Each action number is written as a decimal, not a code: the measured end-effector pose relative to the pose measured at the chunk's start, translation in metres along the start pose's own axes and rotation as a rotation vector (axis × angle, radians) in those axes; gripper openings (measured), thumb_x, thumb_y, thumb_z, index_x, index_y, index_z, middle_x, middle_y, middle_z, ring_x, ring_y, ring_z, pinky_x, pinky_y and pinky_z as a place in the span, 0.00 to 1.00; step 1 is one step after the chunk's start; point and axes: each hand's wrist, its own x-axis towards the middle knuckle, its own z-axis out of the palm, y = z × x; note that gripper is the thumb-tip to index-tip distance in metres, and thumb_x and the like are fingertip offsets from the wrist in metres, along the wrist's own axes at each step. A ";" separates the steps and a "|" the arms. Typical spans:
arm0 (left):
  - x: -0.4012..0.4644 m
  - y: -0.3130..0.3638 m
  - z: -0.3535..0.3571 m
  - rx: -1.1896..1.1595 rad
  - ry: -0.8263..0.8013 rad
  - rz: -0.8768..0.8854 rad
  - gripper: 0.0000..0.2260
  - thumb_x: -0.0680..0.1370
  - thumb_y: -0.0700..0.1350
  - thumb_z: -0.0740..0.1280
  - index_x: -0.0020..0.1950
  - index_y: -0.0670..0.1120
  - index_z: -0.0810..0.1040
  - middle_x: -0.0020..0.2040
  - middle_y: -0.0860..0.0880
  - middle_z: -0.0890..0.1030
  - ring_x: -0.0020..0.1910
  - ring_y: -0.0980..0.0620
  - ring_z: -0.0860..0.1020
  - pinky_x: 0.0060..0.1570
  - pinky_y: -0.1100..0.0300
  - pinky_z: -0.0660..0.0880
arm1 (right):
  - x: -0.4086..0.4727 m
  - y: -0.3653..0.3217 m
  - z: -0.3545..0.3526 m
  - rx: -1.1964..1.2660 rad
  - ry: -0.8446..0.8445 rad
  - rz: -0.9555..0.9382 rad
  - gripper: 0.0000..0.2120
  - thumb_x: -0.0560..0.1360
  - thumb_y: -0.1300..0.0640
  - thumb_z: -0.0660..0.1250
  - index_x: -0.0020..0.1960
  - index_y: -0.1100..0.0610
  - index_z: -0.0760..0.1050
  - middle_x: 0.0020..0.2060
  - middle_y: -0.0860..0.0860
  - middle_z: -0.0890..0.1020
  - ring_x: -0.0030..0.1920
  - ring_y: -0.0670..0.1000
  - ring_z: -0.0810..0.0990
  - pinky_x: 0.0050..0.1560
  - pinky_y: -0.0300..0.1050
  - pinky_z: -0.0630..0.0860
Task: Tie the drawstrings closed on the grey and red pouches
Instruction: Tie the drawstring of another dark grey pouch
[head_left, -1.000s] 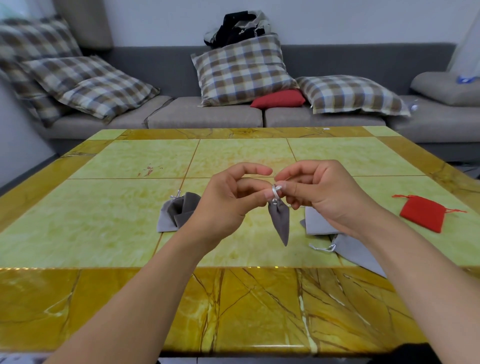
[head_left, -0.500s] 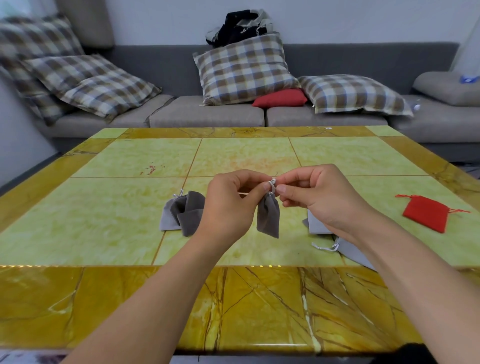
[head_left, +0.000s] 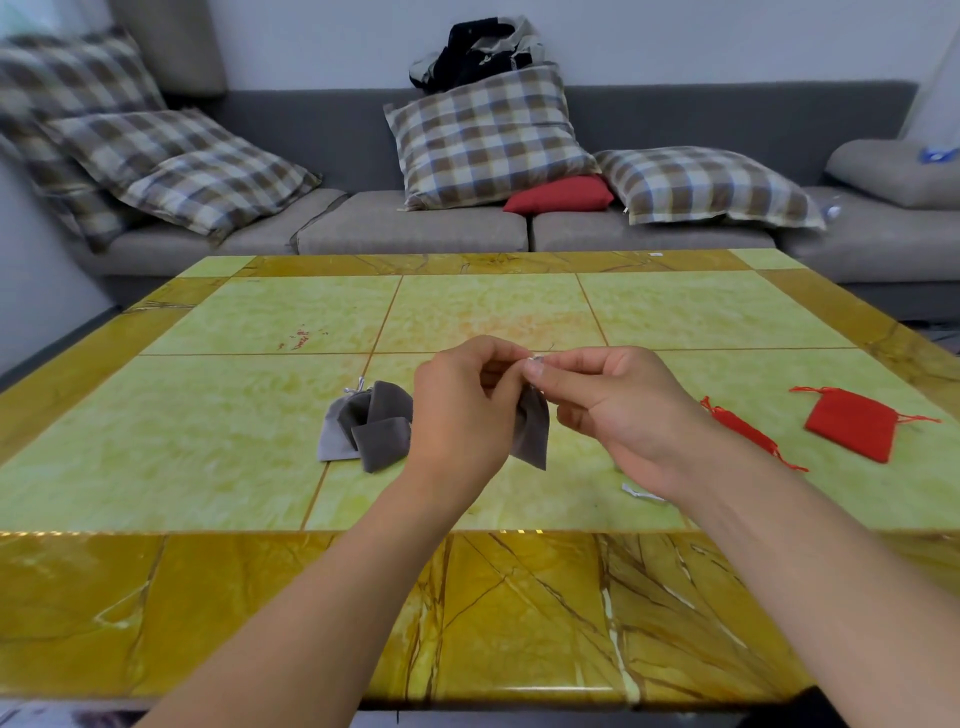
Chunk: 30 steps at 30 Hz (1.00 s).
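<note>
From the head view, we hold a dark grey pouch above the table, its mouth pinched between both hands. Our left hand has its fingers curled around the neck, and our right hand pinches the pale drawstring at the top. Compared with a second ago, the hands have drawn tighter together and the loop we saw has shrunk to a small knot between the fingertips, so we judge this tie is nearly cinched. Left of it lie the grey pouches in a heap, likely done. To the right, apart from our hands, one red pouch lies flat and another red pouch looks gathered; the flat one seems yet untied.
</note>
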 end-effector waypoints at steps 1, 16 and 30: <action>0.000 0.000 0.001 0.017 0.004 0.011 0.04 0.78 0.40 0.69 0.47 0.46 0.84 0.38 0.53 0.84 0.38 0.60 0.82 0.41 0.67 0.78 | 0.000 0.000 0.001 0.001 0.018 0.000 0.07 0.71 0.59 0.76 0.48 0.60 0.84 0.42 0.53 0.86 0.44 0.48 0.83 0.44 0.42 0.75; 0.007 0.002 -0.010 -0.466 -0.080 -0.206 0.04 0.77 0.36 0.70 0.51 0.41 0.82 0.43 0.39 0.86 0.41 0.47 0.85 0.44 0.57 0.82 | 0.002 -0.008 -0.001 0.146 -0.070 -0.008 0.11 0.77 0.66 0.68 0.57 0.56 0.78 0.47 0.54 0.87 0.45 0.50 0.83 0.49 0.45 0.74; 0.015 -0.010 -0.014 0.194 -0.037 0.469 0.06 0.76 0.41 0.72 0.51 0.45 0.87 0.44 0.51 0.87 0.43 0.58 0.82 0.44 0.61 0.78 | 0.001 -0.007 0.000 0.302 -0.046 0.078 0.10 0.77 0.65 0.68 0.58 0.64 0.80 0.47 0.58 0.85 0.43 0.50 0.84 0.47 0.41 0.82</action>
